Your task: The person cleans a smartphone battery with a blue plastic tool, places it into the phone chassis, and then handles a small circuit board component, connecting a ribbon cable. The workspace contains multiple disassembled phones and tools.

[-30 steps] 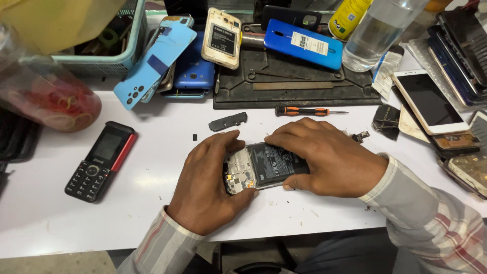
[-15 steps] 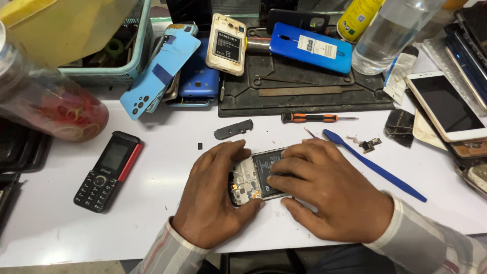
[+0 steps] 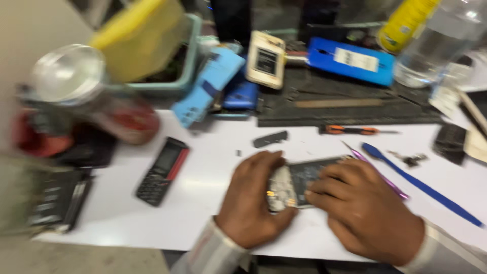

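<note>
An opened smartphone (image 3: pixel 299 182) with its back off lies on the white table (image 3: pixel 213 177), dark battery and circuit parts showing. My left hand (image 3: pixel 253 200) grips its left end. My right hand (image 3: pixel 362 208) covers its right side, fingers pressed on the battery area. A blue pry tool (image 3: pixel 421 185) and a thin purple one (image 3: pixel 378 170) lie just right of my right hand. The frame is blurred by motion.
A black and red keypad phone (image 3: pixel 163 170) lies left of my hands. Behind are a small dark cover piece (image 3: pixel 270 138), an orange-handled screwdriver (image 3: pixel 352 130), a dark work mat (image 3: pixel 350 104) with a blue phone back, a light blue case (image 3: pixel 208 86), a clear jar (image 3: pixel 76 86) and a bottle (image 3: pixel 436 43).
The camera view has swung left and down, blurring everything. My hands stay on the opened phone, the right hand sliding a little lower over it.
</note>
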A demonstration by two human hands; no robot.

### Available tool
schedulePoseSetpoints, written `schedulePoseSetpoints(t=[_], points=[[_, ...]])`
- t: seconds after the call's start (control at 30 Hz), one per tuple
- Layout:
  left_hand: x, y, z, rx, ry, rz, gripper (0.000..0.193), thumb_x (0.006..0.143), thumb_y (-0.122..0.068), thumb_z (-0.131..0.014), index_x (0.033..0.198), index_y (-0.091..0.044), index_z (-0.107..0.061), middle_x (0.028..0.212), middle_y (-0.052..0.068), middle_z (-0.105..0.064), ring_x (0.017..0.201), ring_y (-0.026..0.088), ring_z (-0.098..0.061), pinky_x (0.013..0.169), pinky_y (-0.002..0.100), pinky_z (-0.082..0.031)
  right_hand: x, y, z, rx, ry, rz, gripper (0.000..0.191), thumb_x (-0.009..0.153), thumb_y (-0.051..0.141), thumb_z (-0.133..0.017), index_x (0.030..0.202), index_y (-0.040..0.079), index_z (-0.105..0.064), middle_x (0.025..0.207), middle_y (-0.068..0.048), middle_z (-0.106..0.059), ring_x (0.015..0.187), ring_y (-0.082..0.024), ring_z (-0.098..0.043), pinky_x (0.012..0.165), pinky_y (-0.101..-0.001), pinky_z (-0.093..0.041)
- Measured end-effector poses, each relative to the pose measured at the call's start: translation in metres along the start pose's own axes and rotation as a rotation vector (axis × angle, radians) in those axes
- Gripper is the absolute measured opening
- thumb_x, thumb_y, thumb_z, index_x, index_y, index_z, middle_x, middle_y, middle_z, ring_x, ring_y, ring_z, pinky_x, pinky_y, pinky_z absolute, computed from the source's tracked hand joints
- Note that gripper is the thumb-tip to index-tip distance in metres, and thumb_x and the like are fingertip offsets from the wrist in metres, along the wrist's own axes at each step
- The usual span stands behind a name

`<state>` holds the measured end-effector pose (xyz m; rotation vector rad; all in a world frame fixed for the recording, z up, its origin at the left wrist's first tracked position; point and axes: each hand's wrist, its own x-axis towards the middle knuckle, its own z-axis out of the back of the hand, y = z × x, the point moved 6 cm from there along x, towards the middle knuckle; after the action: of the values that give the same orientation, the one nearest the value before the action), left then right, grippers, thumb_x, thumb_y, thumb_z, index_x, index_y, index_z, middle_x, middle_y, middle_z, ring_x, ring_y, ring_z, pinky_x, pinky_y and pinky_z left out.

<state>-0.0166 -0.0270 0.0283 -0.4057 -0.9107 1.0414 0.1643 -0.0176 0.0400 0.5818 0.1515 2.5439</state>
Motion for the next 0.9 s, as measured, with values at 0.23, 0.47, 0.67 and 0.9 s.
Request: schedulePoseSetpoints(t=[0.23,0.47,0.67,0.9], points=[[-0.004,0.002,-0.009,0.049,0.004,-0.090,0.081,0.070,-0.030,-0.084,0.143,-0.006,-0.057,0.136,0.016,-0.062,0.137,0.040,-0.052,0.120,0.050,-0.039,-0.043,-0.036,-0.034,-0.157,-0.125,-0.049,0.041,0.074,0.026,-0.070,0.115,0.020,-0.072,0.122,0.003,-0.068,0.124,-0.022,-0.056,0.109,-0.0489,-0.039],[-0.007,0.012,-0.027,0.127,0.046,-0.125,0.049,0.081,-0.038,-0.079,0.125,-0.019,-0.070,0.137,0.012,-0.063,0.136,0.031,-0.050,0.124,0.047,-0.037,-0.087,-0.117,-0.099,-0.317,-0.134,-0.123,0.049,0.062,0.025,-0.072,0.111,0.029,-0.076,0.118,0.011,-0.073,0.116,-0.014,-0.062,0.109,-0.0445,-0.047],[-0.008,0.021,-0.038,0.157,0.123,-0.117,0.036,0.085,-0.041,-0.075,0.116,-0.023,-0.076,0.139,0.014,-0.062,0.134,0.028,-0.052,0.124,0.047,-0.033,-0.093,-0.147,-0.126,-0.217,-0.082,-0.062,0.048,0.061,0.020,-0.076,0.109,0.025,-0.078,0.116,0.005,-0.074,0.099,-0.012,-0.069,0.095,-0.0341,-0.054],[-0.009,0.017,-0.036,0.179,0.112,-0.109,0.035,0.084,-0.040,-0.075,0.114,-0.023,-0.077,0.139,0.013,-0.063,0.135,0.028,-0.052,0.126,0.051,-0.031,-0.078,-0.115,-0.089,-0.249,-0.144,0.038,0.047,0.058,0.013,-0.073,0.105,0.021,-0.077,0.111,0.005,-0.075,0.095,-0.020,-0.069,0.088,-0.0367,-0.053]])
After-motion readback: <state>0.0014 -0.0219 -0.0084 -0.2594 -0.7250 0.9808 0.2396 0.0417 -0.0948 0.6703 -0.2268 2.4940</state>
